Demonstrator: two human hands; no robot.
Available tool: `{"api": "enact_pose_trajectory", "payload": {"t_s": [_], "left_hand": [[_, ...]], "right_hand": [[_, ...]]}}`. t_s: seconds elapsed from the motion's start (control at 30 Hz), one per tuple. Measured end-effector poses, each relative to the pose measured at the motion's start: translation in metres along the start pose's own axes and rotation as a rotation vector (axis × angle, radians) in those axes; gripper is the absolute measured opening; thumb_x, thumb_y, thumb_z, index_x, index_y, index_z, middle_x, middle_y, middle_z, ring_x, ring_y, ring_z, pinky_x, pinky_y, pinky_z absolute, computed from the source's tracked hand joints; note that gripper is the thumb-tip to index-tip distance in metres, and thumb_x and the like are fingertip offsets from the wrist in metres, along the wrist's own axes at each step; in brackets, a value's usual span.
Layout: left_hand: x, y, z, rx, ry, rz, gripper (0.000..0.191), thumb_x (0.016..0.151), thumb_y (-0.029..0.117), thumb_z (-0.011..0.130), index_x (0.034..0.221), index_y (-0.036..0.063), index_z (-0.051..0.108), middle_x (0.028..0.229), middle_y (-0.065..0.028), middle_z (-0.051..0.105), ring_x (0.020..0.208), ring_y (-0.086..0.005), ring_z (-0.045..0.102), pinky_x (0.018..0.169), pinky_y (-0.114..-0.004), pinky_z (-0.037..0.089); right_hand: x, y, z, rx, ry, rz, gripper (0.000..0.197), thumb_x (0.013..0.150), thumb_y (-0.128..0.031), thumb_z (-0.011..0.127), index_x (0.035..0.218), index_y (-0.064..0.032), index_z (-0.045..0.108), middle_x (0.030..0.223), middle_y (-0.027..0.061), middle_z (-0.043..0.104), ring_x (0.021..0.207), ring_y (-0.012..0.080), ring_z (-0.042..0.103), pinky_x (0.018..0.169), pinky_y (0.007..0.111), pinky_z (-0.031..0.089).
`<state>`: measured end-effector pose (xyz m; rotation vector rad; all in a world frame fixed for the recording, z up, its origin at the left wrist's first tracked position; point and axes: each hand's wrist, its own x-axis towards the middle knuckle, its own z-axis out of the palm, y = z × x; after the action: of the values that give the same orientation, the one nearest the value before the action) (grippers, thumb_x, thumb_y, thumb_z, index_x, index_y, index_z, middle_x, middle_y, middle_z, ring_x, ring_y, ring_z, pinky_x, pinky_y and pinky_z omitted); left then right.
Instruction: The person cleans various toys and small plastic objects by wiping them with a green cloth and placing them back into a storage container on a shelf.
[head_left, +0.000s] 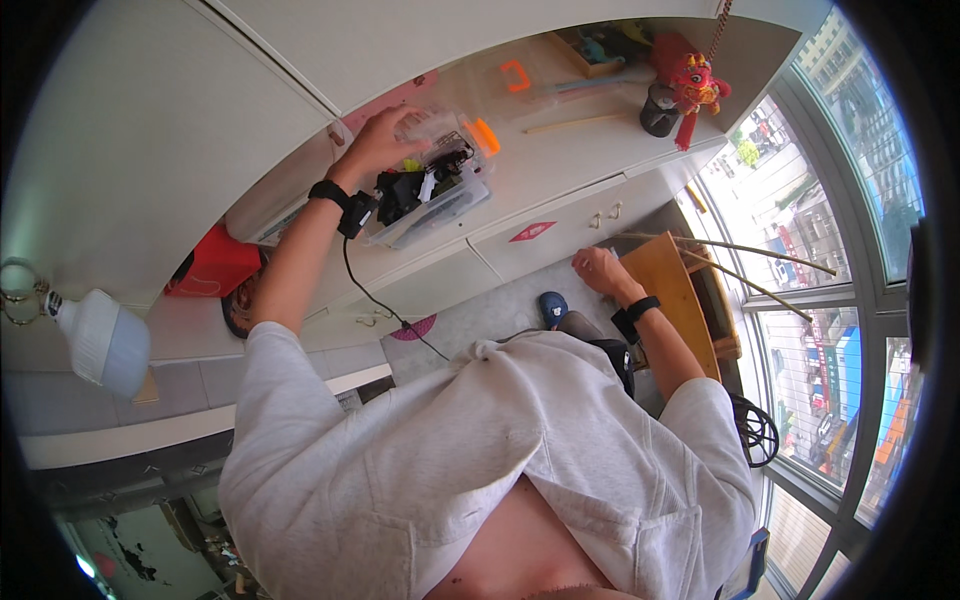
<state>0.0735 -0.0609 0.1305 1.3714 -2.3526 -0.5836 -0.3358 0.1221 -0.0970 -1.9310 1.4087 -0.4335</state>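
On the shelf of a white cabinet stands a clear plastic box (435, 217) with an orange latch (482, 136). Dark items fill it, among them a crumpled black piece (400, 196) and a tangle of black wire-like pieces (452, 159). My left hand (386, 139) has its fingers and thumb around the box's upper left end, at the transparent plastic. Glare and clear material blur the exact contact. Lower down, at the right, my right hand (598, 270) hangs above the floor near a wooden table (670, 289). Its fingers are loosely curled, and nothing shows in them.
Behind the box lie another clear container with an orange latch (515, 76) and a thin wooden stick (574, 124). A red dragon-like ornament (697, 82) hangs before a black cup (660, 111). A black cable (367, 292) trails from my left wrist. A light bulb (109, 341) juts out left.
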Motion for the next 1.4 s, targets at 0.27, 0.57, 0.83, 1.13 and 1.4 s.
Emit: {"api": "enact_pose_trajectory", "payload": {"t_s": [0.27, 0.57, 0.83, 1.13, 1.4], "left_hand": [[0.009, 0.012, -0.006, 0.139, -0.151, 0.036, 0.058, 0.074, 0.019, 0.085, 0.127, 0.0079, 0.065, 0.123, -0.0139, 0.064, 0.113, -0.0283, 0.062, 0.097, -0.04, 0.05], [-0.006, 0.067, -0.003, 0.367, -0.018, 0.271, 0.059, 0.07, 0.016, 0.083, 0.126, 0.0107, 0.064, 0.129, -0.0104, 0.058, 0.119, -0.0313, 0.056, 0.103, -0.041, 0.045], [-0.017, 0.15, 0.015, 0.394, -0.012, 0.624, 0.061, 0.069, 0.01, 0.079, 0.127, 0.0141, 0.063, 0.131, -0.0084, 0.057, 0.119, -0.0315, 0.054, 0.102, -0.045, 0.045], [-0.014, 0.148, 0.045, 0.117, -0.168, 0.568, 0.072, 0.072, 0.012, 0.082, 0.138, 0.0122, 0.052, 0.14, -0.0095, 0.053, 0.128, -0.0324, 0.05, 0.107, -0.042, 0.044], [0.009, 0.044, 0.031, 0.237, -0.15, 0.259, 0.035, 0.098, 0.021, 0.06, 0.127, 0.0027, 0.061, 0.135, -0.0158, 0.059, 0.126, -0.0325, 0.054, 0.108, -0.039, 0.042]], "right_hand": [[-0.003, 0.011, 0.007, -0.031, -0.021, 0.04, 0.015, 0.085, -0.011, 0.06, 0.092, -0.0062, 0.072, 0.09, 0.0164, 0.072, 0.087, 0.0362, 0.069, 0.078, 0.044, 0.055], [-0.005, 0.007, -0.009, 0.084, -0.056, 0.022, 0.017, 0.084, -0.008, 0.062, 0.097, -0.0026, 0.071, 0.089, 0.0162, 0.07, 0.085, 0.0335, 0.068, 0.078, 0.041, 0.055], [0.056, -0.153, -0.073, 0.374, 0.542, -0.499, 0.101, 0.07, -0.019, 0.089, 0.152, -0.0086, 0.03, 0.149, 0.017, 0.037, 0.135, 0.035, 0.044, 0.11, 0.046, 0.042], [0.064, -0.15, -0.065, 0.447, 0.565, -0.423, 0.094, 0.068, -0.017, 0.089, 0.145, -0.0055, 0.037, 0.136, 0.0171, 0.051, 0.124, 0.0342, 0.053, 0.102, 0.042, 0.047], [0.069, -0.116, -0.062, 0.355, 0.707, -0.168, 0.095, 0.066, -0.014, 0.089, 0.145, -0.0051, 0.036, 0.137, 0.0167, 0.05, 0.118, 0.0347, 0.054, 0.1, 0.042, 0.049]]}}
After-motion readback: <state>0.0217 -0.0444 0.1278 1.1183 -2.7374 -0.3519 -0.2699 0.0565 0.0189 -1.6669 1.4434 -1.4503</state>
